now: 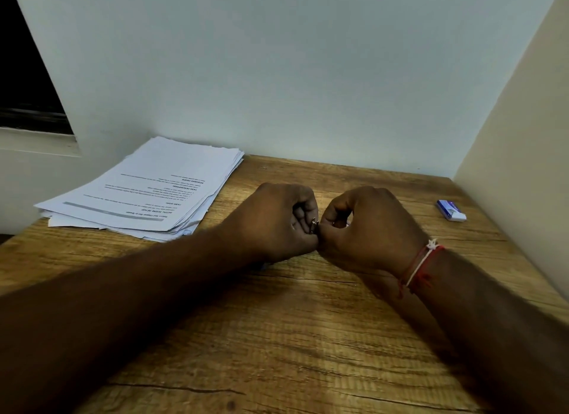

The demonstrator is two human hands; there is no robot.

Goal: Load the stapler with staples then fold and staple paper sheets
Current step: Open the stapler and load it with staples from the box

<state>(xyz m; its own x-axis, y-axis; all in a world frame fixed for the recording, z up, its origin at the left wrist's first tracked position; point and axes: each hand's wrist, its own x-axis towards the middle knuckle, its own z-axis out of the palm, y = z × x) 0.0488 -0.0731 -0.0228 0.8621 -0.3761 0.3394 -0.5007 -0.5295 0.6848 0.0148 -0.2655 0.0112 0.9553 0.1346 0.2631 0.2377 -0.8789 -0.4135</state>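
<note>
Both my hands meet at the middle of the wooden table (277, 336). My left hand (277, 221) is curled round a small metal object (314, 225), of which only a shiny tip shows between the hands; it may be the stapler. My right hand (366, 228), with a red and white thread on the wrist, pinches at that same tip with thumb and finger. A stack of printed paper sheets (147, 191) lies at the far left of the table. A small blue and white staple box (451, 210) sits at the far right.
A pale wall (292, 74) closes the far edge of the table and a cream side panel (523, 151) closes the right. A dark window opening (24, 74) is at the upper left.
</note>
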